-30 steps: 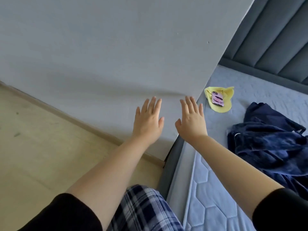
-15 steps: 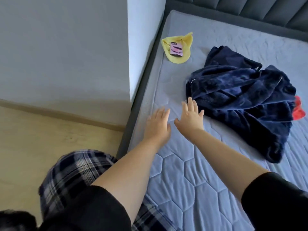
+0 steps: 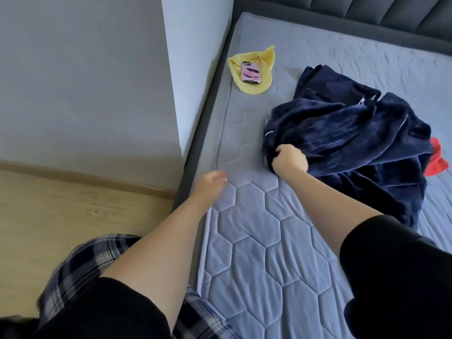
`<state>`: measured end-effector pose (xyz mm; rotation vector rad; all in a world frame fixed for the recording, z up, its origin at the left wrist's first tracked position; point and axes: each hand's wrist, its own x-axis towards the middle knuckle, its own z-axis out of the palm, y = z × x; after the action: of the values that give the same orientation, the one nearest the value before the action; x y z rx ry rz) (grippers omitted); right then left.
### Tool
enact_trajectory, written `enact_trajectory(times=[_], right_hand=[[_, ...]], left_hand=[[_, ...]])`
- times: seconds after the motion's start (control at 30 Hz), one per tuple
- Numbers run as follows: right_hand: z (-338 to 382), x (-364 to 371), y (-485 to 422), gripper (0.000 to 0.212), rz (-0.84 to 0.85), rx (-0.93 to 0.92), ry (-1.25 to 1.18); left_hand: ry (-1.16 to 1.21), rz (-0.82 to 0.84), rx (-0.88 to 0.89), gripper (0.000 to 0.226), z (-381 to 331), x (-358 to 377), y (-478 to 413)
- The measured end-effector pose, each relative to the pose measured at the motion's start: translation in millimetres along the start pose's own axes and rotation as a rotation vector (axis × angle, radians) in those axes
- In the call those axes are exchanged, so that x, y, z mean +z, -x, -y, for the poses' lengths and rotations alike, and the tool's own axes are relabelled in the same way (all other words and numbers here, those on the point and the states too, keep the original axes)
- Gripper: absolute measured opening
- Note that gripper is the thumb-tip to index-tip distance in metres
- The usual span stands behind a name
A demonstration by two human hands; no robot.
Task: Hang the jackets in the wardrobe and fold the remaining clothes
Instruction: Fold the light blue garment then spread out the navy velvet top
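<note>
A crumpled dark blue velvety garment (image 3: 354, 133) lies in a heap on the grey quilted mattress (image 3: 256, 253). My right hand (image 3: 289, 160) grips a fold at the heap's near left edge, fingers curled into the fabric. My left hand (image 3: 210, 183) hangs over the mattress's left edge, blurred, fingers loosely bent and holding nothing. A bit of red cloth (image 3: 437, 157) pokes out from under the blue heap at the right. A yellow cloth (image 3: 252, 86) lies near the bed's far left corner.
A pink phone (image 3: 250, 72) rests on the yellow cloth. A grey wall corner (image 3: 168, 69) stands left of the bed, with wood floor (image 3: 61, 204) below. A dark padded headboard (image 3: 367, 13) runs along the back.
The view swung from the wall to the bed. My right hand reached forward and closed on the blue garment's edge; my left hand dropped back toward the mattress edge.
</note>
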<state>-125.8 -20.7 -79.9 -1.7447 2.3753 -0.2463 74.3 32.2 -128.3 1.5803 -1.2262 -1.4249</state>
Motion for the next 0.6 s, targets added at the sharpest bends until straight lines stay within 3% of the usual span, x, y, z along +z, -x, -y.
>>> enact_trajectory(times=[0.1, 0.2, 0.27, 0.3, 0.37, 0.43, 0.47, 0.5, 0.6], right_hand=[[55.4, -23.8, 32.3, 0.021, 0.143, -0.274, -0.324], [90.0, -41.2, 66.8, 0.029, 0.455, -0.574, -0.507], [93.1, -41.9, 74.6, 0.017, 0.557, -0.610, -0.564], [89.8, -38.3, 71.7, 0.007, 0.479, -0.588, -0.584], [70.8, -27.3, 58.3, 0.050, 0.189, -0.513, -0.281], [36.9, -11.2, 49.6, 0.095, 0.235, -0.375, 0.150], [20.8, -1.4, 52.0, 0.103, 0.324, -0.311, 0.295], [6.9, 11.5, 56.7, 0.100, 0.381, -0.267, 0.387], [1.8, 39.9, 77.9, 0.048, 0.287, -0.230, 0.313]], left_hand=[[0.425, -0.059, -0.136, 0.014, -16.0, -11.6, 5.1], [0.775, -0.066, -0.213, 0.019, -24.5, -25.4, 11.5], [0.893, 0.012, -0.239, 0.032, -24.7, -34.6, 17.5], [0.880, 0.042, -0.263, 0.040, -24.2, -38.4, 21.1], [0.793, 0.031, -0.325, 0.048, -21.7, -44.8, 26.4], [0.697, 0.030, -0.370, 0.048, -20.5, -49.4, 32.6], [0.629, 0.049, -0.389, 0.047, -20.4, -50.8, 36.1], [0.541, 0.066, -0.405, 0.046, -19.0, -52.2, 39.0], [0.321, 0.106, -0.421, 0.046, -14.4, -53.1, 45.6]])
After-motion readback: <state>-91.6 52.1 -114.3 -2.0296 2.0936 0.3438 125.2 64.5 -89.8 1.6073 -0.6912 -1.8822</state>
